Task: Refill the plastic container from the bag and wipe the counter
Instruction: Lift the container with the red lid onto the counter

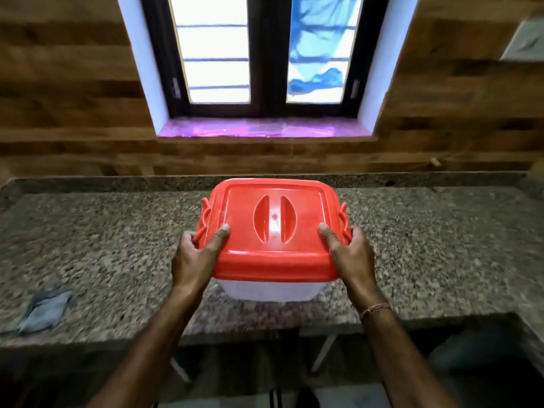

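A clear plastic container (266, 290) with a red lid (273, 228) is held over the middle of the speckled granite counter (426, 254). My left hand (195, 254) grips its left side, thumb on top of the lid, fingers curled by the red side latch. My right hand (351, 254) grips the right side the same way. The lid is on. Whether the container touches the counter I cannot tell. A crumpled grey-blue cloth (45, 309) lies near the counter's front left edge. No bag is in view.
A wood-panelled wall rises behind the counter, with a dark-framed window (265, 54) and a purple-lined sill (265, 131). A white switch plate (524, 39) sits at the upper right. The counter's front edge runs below my forearms, with open space underneath.
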`<action>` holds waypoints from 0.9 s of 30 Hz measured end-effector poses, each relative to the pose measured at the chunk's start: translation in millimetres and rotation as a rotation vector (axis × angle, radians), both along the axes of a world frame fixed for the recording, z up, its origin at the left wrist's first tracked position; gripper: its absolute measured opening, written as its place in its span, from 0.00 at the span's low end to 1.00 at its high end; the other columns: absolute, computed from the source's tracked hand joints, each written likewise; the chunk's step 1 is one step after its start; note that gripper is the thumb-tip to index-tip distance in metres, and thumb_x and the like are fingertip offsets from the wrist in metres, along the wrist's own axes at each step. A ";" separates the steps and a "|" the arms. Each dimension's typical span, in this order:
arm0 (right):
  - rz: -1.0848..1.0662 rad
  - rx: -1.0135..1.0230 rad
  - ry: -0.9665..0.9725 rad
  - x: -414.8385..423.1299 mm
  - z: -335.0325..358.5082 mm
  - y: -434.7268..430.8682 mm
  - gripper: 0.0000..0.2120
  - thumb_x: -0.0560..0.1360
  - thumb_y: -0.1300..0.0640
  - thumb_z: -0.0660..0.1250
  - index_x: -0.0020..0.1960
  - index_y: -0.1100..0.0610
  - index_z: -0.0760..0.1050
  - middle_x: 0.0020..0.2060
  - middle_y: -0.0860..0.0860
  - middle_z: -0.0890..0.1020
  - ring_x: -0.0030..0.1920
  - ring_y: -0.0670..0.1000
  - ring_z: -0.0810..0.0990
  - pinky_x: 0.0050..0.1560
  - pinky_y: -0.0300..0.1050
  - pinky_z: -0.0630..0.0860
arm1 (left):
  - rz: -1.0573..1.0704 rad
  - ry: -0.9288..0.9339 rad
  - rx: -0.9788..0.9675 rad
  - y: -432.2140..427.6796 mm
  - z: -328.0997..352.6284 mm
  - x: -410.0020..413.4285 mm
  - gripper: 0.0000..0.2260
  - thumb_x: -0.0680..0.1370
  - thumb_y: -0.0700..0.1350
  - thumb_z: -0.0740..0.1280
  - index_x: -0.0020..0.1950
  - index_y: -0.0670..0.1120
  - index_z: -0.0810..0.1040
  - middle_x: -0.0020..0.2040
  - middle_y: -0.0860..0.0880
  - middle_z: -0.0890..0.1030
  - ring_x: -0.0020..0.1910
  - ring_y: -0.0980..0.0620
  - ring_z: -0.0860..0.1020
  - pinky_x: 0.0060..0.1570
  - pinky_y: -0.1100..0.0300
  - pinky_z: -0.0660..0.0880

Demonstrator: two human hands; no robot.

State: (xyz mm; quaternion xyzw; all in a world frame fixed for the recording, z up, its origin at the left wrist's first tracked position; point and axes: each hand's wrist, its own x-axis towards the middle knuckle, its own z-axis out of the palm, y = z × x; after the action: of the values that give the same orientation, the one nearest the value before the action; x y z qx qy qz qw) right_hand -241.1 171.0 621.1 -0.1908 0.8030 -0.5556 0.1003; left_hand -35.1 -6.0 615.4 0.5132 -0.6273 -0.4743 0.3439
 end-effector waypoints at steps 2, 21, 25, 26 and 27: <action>0.002 0.028 -0.006 -37.6 -3.4 -11.4 0.33 0.65 0.26 0.68 0.59 0.48 0.73 0.53 0.49 0.83 0.50 0.53 0.84 0.54 0.58 0.82 | -0.006 -0.026 0.000 -11.6 -2.4 -37.1 0.34 0.62 0.77 0.69 0.54 0.51 0.76 0.49 0.49 0.84 0.46 0.45 0.84 0.50 0.43 0.82; 0.142 0.418 0.111 -259.8 -33.1 -75.3 0.37 0.78 0.37 0.62 0.79 0.57 0.60 0.72 0.59 0.73 0.68 0.61 0.75 0.62 0.53 0.73 | -0.253 -0.297 0.083 -87.9 -18.6 -230.1 0.38 0.71 0.79 0.57 0.53 0.45 0.80 0.49 0.42 0.84 0.44 0.45 0.84 0.42 0.50 0.82; 0.164 0.471 0.115 -267.0 -38.1 -81.8 0.38 0.79 0.33 0.56 0.79 0.57 0.60 0.70 0.58 0.75 0.65 0.61 0.77 0.62 0.53 0.75 | -0.152 -0.205 0.203 -94.2 -31.1 -234.7 0.35 0.78 0.72 0.54 0.50 0.40 0.80 0.44 0.37 0.85 0.39 0.39 0.84 0.42 0.44 0.83; 0.166 0.469 0.110 -268.9 -37.5 -82.4 0.37 0.79 0.32 0.56 0.78 0.57 0.61 0.68 0.58 0.76 0.63 0.60 0.78 0.60 0.53 0.76 | -0.126 -0.189 0.198 -94.6 -34.4 -234.2 0.33 0.80 0.69 0.54 0.49 0.40 0.81 0.42 0.38 0.85 0.37 0.40 0.84 0.40 0.45 0.83; 0.161 0.470 0.100 -271.6 -38.8 -83.1 0.36 0.78 0.32 0.56 0.76 0.56 0.63 0.65 0.58 0.78 0.60 0.60 0.80 0.58 0.52 0.78 | -0.091 -0.169 0.215 -96.1 -37.7 -233.6 0.33 0.81 0.67 0.54 0.48 0.39 0.81 0.41 0.38 0.84 0.36 0.41 0.83 0.39 0.47 0.82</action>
State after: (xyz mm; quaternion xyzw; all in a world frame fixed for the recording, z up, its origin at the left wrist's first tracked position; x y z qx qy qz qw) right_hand -512.7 87.9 582.3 -0.2530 0.8963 -0.3335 0.1460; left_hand -268.6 -102.1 577.7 0.5563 -0.6221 -0.5089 0.2112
